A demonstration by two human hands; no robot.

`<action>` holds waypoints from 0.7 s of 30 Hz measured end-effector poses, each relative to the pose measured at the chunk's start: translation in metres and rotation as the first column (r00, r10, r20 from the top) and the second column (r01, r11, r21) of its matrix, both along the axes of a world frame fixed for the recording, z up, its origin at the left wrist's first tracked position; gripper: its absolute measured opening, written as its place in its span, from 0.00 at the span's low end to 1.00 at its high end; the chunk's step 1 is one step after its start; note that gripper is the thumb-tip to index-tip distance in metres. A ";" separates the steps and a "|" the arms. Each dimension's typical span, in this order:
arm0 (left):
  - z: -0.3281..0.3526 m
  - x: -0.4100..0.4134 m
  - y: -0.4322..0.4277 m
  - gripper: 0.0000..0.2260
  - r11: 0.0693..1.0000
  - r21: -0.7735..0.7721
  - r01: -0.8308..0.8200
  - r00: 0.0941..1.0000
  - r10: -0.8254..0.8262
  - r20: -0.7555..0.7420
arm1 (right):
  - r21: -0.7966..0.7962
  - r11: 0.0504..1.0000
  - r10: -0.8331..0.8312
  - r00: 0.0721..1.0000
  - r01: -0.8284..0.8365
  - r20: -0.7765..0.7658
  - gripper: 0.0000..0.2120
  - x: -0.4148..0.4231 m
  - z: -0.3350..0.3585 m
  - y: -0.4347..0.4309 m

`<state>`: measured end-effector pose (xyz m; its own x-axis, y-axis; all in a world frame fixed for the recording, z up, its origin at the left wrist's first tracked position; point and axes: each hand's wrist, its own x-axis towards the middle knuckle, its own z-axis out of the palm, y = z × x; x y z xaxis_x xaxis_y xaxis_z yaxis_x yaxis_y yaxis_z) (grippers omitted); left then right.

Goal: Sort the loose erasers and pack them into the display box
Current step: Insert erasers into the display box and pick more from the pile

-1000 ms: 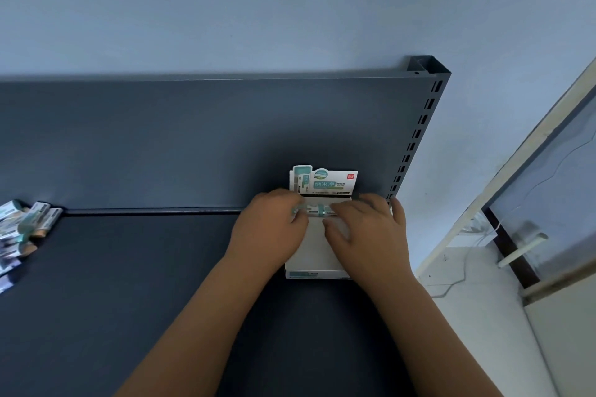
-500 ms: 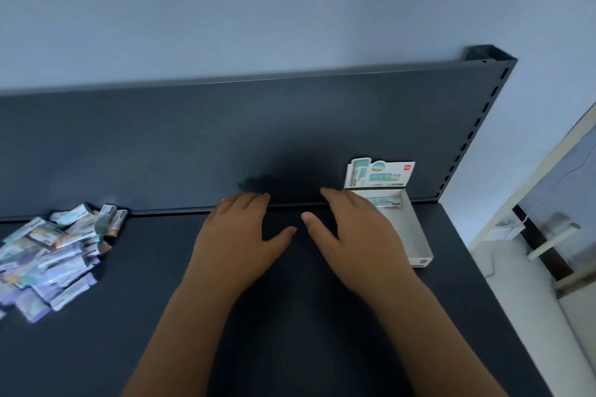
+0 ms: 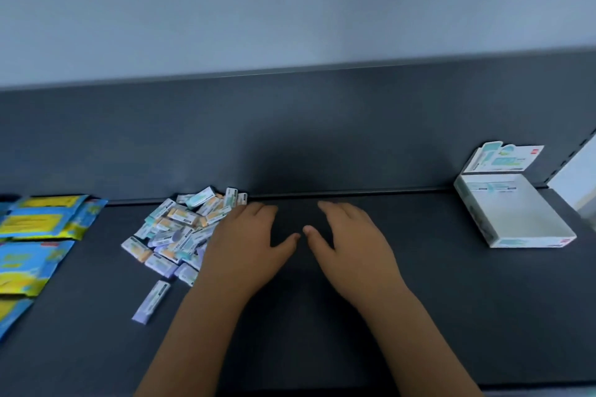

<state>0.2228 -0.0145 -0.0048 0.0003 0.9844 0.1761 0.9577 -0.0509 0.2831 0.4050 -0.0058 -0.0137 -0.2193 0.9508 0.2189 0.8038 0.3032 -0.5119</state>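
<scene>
Both hands are empty and flat, palms down with straight fingers: the left hand [image 3: 248, 242] lies at the right edge of the pile of erasers [image 3: 180, 229], covering part of it, and the right hand [image 3: 351, 242] rests over the bare dark shelf [image 3: 322, 332] beside it, thumbs nearly meeting. The pile sits against the back of the shelf, with one stray eraser [image 3: 151, 301] lying apart in front of it. The box [image 3: 516, 219] stands well apart at the far right, open, its printed flap [image 3: 503, 159] raised at the back and what looks like a single row of erasers along its far wall (most of the floor is still bare white). The step in hand seems to be gathering the next batch from the heap. To do it well, pick out erasers of one sleeve colour, since the heap mixes teal, orange and lilac wrappers, and turn them so the labels face the same way before lifting. A short stack squared between thumb and fingers should carry better than a loose handful, which may shed pieces on the long reach to the right. Keep clear of the blue and yellow packets [image 3: 35, 235] at the left, and sweep in the stray one.
</scene>
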 end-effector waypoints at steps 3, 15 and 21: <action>-0.006 -0.014 -0.008 0.27 1.000 -0.018 -0.024 1.000 0.025 0.013 | -0.003 1.000 0.025 1.000 -0.025 -0.002 0.26 -0.012 -0.004 -0.002; -0.007 -0.071 -0.018 0.16 0.992 0.072 -0.103 0.989 0.095 0.110 | -0.061 0.978 0.197 0.980 -0.199 -0.035 0.22 -0.064 -0.014 0.006; -0.014 -0.124 -0.011 0.19 0.995 0.024 -0.093 0.985 0.089 0.150 | -0.017 0.975 0.220 0.975 -0.220 -0.003 0.18 -0.107 -0.012 0.009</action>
